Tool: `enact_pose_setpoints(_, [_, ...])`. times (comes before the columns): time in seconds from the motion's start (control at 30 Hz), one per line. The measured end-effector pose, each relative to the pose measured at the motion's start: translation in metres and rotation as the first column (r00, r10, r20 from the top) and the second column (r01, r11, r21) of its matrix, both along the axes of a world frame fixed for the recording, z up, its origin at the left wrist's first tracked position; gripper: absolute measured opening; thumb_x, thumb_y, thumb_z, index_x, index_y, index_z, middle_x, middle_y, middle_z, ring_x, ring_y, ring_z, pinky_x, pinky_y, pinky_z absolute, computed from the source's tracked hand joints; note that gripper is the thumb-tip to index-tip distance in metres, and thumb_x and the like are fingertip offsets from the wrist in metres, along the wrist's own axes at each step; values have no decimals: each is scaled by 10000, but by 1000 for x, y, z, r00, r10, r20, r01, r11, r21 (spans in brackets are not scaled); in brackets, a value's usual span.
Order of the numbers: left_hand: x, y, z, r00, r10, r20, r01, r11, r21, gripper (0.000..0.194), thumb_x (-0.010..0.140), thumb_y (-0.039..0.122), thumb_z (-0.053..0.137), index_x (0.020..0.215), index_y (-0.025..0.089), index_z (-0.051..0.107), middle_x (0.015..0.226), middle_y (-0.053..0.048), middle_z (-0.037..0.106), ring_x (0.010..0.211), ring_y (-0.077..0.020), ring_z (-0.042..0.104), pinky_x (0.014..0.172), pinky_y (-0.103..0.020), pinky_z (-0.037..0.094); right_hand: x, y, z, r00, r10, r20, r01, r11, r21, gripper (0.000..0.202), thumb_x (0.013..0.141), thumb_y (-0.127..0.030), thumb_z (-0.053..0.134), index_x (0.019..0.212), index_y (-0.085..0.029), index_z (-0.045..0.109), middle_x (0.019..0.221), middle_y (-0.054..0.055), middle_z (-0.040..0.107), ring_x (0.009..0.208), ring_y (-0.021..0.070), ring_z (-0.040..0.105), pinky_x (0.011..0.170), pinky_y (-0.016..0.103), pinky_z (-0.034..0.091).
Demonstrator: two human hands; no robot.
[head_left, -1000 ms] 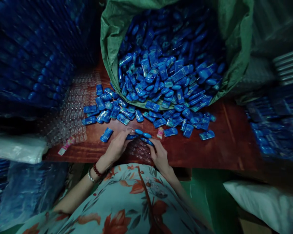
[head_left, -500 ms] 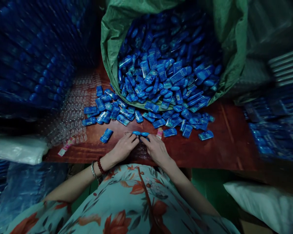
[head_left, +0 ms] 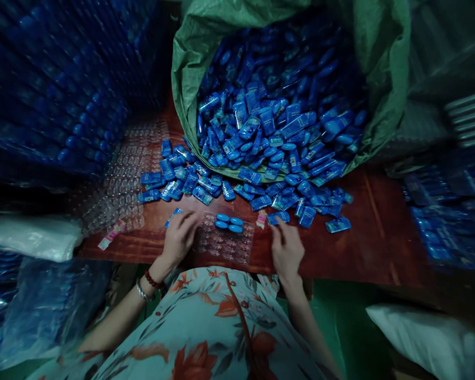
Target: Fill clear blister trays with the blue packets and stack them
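Note:
A clear plastic blister sheet (head_left: 225, 247) with rows of moulded hollows lies on the table in front of me. Several small blue oblong packs (head_left: 228, 223) sit in it, grouped at its far edge. To the left of the sheet is my left hand (head_left: 178, 237), its fingers loosely bent and apart over a single blue pack (head_left: 173, 217) that it partly hides. My right hand (head_left: 288, 250) is right of the sheet, with its fingertips at the near edge of another blue pack (head_left: 280, 217). Its fingers look loosely apart, and no pack is lifted.
A large green sack (head_left: 186, 100) lies open at the back, spilling blue packs (head_left: 198, 182) onto the brown table (head_left: 376, 232). More clear sheets (head_left: 130, 163) lie at left beside tall stacks of filled blue sheets (head_left: 63, 105). Pink-white slips (head_left: 261, 219) lie nearby.
Both hands have left the blue packs at the sheet's far edge and moved apart, left and right, to loose packs. The sheet now shows a second row of packs.

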State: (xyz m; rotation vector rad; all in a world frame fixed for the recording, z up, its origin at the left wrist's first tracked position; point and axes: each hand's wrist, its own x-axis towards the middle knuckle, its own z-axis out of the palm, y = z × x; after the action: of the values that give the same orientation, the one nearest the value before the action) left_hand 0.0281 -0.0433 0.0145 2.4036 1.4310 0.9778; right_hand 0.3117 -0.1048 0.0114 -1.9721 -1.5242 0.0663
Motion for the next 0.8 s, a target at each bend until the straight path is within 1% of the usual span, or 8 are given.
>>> enact_pose_setpoints(0.1, [-26,4,-1,930,366,-23,-366,921,-132,258,916,352,473,1075,175,573,999,-104,578,925,-227,561,823,-398,489,29,11,-3,949,-287,-132,264,949,-170,588,853,-605,443,1185,-131,550,869,96,607,679,201,558,659,333,443])
enact_pose_setpoints(0.17, [-37,7,-2,892,424,-157,-448,876,-182,351,892,455,488,1032,145,573,962,-117,578,887,-248,562,790,-409,483,38,22,-4,925,-353,-137,302,906,-298,742,755,-691,504,1223,-115,479,875,106,608,700,235,567,654,362,439])
enact_pose_setpoints(0.23, [-41,8,-5,868,384,-314,-459,863,-213,408,865,517,502,991,135,571,920,-118,582,858,-259,560,759,-401,472,40,33,-5,928,-349,-128,286,891,-353,822,683,-714,560,1227,-108,445,888,123,610,763,276,579,668,388,438])
enact_pose_setpoints(0.33, [-36,6,-12,837,303,-456,-448,858,-251,377,870,496,500,956,135,565,885,-116,581,829,-262,553,710,-376,459,35,42,-10,942,-287,-177,218,918,-331,843,633,-695,610,1200,-91,453,893,140,607,786,286,578,696,412,447])
enact_pose_setpoints(0.4, [-31,2,-15,854,274,-442,-419,867,-271,307,892,423,484,968,139,571,893,-117,580,819,-258,551,695,-368,460,33,42,-16,922,-262,-285,163,931,-327,827,608,-674,638,1175,-95,470,859,113,608,728,252,575,682,401,463])
enact_pose_setpoints(0.53, [-30,-13,-11,953,239,-186,-289,901,-323,295,930,281,397,1155,165,550,966,-97,561,814,-209,578,693,-326,491,27,24,-23,813,-245,-527,94,950,-297,634,656,-601,643,1083,-146,525,772,35,605,606,177,559,581,330,487])
enact_pose_setpoints(0.67, [-27,-33,6,984,178,-3,-168,928,-333,343,918,235,410,1255,193,464,1054,-87,574,905,-193,603,758,-317,515,8,-6,-8,733,-215,-646,135,976,-172,395,806,-469,559,1063,-169,554,707,8,608,592,160,599,587,301,514])
enact_pose_setpoints(0.8, [-9,-40,13,998,7,69,15,951,-309,221,901,269,509,1108,192,501,935,-52,615,827,-172,602,744,-295,519,-24,-26,7,790,40,-612,-105,992,-72,251,865,-338,544,1075,-208,588,905,55,647,725,166,648,675,307,547])
